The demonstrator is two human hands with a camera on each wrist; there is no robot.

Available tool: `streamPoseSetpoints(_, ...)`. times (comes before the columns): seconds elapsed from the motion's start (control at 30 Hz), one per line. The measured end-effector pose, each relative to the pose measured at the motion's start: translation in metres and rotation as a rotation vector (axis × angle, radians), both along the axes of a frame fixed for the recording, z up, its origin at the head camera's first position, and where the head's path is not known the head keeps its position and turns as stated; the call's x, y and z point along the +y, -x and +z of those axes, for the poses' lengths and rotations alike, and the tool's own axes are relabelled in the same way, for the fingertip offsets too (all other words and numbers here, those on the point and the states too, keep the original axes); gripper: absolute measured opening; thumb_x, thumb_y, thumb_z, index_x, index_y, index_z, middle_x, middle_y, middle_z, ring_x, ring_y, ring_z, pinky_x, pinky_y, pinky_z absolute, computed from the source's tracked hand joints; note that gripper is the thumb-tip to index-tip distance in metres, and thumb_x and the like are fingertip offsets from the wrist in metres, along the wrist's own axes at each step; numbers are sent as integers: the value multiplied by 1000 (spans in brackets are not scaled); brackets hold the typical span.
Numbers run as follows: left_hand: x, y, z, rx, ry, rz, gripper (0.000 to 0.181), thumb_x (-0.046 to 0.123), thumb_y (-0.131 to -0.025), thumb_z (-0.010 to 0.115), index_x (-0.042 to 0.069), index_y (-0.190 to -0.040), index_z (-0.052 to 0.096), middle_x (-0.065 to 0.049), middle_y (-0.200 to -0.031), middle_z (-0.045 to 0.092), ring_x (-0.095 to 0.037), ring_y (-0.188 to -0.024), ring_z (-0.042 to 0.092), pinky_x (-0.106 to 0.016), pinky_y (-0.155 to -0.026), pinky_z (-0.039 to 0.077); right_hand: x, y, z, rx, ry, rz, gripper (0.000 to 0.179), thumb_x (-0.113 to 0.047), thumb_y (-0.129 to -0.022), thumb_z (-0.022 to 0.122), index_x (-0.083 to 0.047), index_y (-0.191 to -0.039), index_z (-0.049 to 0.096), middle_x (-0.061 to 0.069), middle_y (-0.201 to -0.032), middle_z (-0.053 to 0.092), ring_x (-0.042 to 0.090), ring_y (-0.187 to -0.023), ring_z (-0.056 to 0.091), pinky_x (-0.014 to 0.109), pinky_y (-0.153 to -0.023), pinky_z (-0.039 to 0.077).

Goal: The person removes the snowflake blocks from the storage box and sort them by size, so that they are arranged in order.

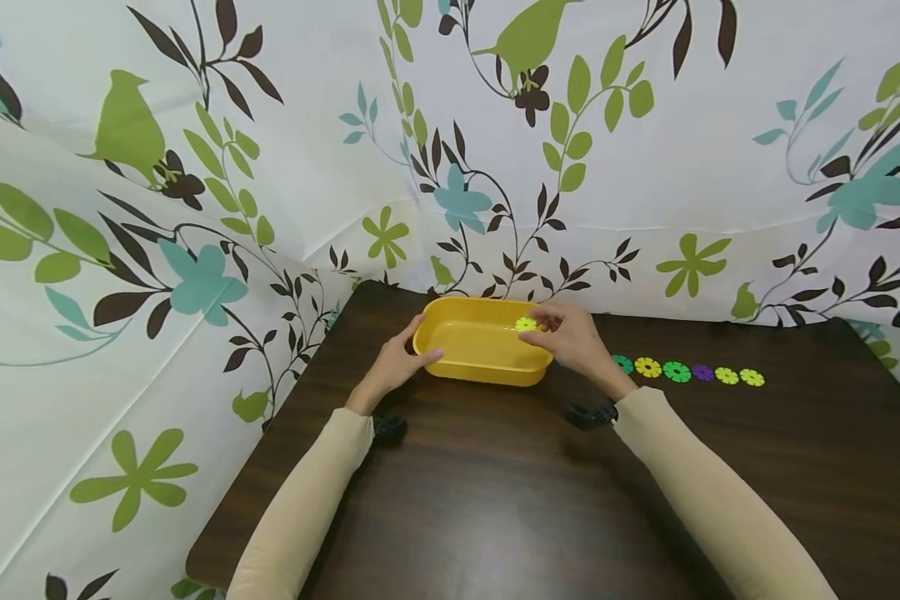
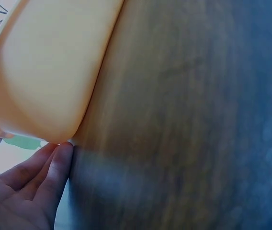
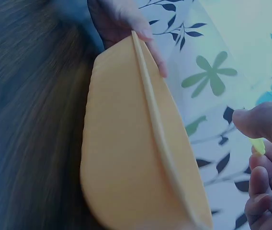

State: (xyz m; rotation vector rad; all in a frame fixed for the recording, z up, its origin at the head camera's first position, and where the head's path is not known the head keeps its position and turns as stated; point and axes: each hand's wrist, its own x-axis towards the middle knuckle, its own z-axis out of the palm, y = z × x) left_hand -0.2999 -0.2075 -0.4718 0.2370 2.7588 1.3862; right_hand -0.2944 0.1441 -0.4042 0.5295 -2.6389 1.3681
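Note:
A yellow plastic tub with rounded corners stands near the back of the dark table. My left hand holds its left end, thumb at the rim and fingers on the outside; the left wrist view shows those fingertips against the tub's lower end. Above the tub's right end, my right hand pinches a small yellow notched disc between thumb and fingers. In the right wrist view only the edge of this yellow disc shows. The part of the tub's floor in view holds nothing.
To the right of the tub, several notched discs lie in a row: a green disc, a purple disc, a yellow disc and others. A patterned cloth hangs behind and left of the wooden table.

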Motion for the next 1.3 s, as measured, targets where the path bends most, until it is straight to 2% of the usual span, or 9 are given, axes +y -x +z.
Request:
streamPoseSetpoints(0.17,-1,-2,-1,-18,0,12,100,66,-96,75,35,-175,23,-11,-183,27,-41,-168,31,-69,-135,23,27,-8,-7,74,-38,-56,36,-20,-92,89,1,-120,80,16,-100,74,19,-87,63,19,-70,51)
streamPoseSetpoints(0.3,-1,-4,0,-24,-1,21,98,60,-97,77,34,-175,24,-11,-182,29,-40,-167,32,-69,-135,24,51,-14,-12,83,-64,-101,35,-23,-93,89,-1,-119,81,14,-99,73,18,-86,62,17,-70,51)
streamPoseSetpoints(0.53,-4,-1,-5,-11,6,23,106,72,-91,76,32,-175,25,-16,-181,30,-45,-166,32,-73,-133,25,94,-30,-17,101,-82,-175,38,-28,-96,86,-2,-124,80,15,-105,73,8,-86,58,14,-70,48)
streamPoseSetpoints(0.6,-7,3,-10,1,3,27,108,76,-89,75,33,-175,26,-15,-181,32,-45,-165,35,-74,-131,28,106,-34,-19,112,-91,-195,38,-29,-97,86,-2,-124,80,15,-105,73,4,-85,56,14,-70,47)
streamPoseSetpoints(0.77,-7,4,-8,-1,-5,24,106,71,-91,77,33,-175,25,-14,-181,30,-44,-165,34,-74,-131,27,137,-43,-26,137,-94,-240,37,-26,-97,85,-2,-124,80,14,-106,72,-5,-83,54,12,-69,46)
streamPoseSetpoints(0.9,-4,0,0,-15,15,19,101,64,-96,76,33,-176,22,-12,-183,26,-42,-168,30,-71,-134,23,160,-47,-35,151,-111,-284,36,-24,-97,85,-1,-124,79,16,-106,72,-10,-83,51,9,-69,44)
streamPoseSetpoints(1.03,-3,2,-2,-21,32,26,102,68,-94,75,34,-175,23,-12,-183,27,-44,-167,30,-73,-133,23,184,-53,-45,150,-144,-321,36,-22,-98,84,1,-125,78,19,-108,73,-12,-82,49,11,-66,43)
streamPoseSetpoints(1.17,-9,18,-22,-18,24,32,108,80,-86,75,41,-174,25,-9,-182,30,-42,-167,32,-75,-131,24,211,-58,-53,134,-201,-361,37,-23,-100,81,2,-127,77,22,-109,72,-9,-84,49,17,-63,42)
streamPoseSetpoints(1.3,-18,40,-47,-24,-1,34,109,82,-81,79,49,-171,26,-1,-182,30,-36,-168,32,-74,-133,24,236,-60,-58,96,-255,-399,42,-27,-103,78,4,-131,74,28,-117,71,14,-94,60,19,-64,40)
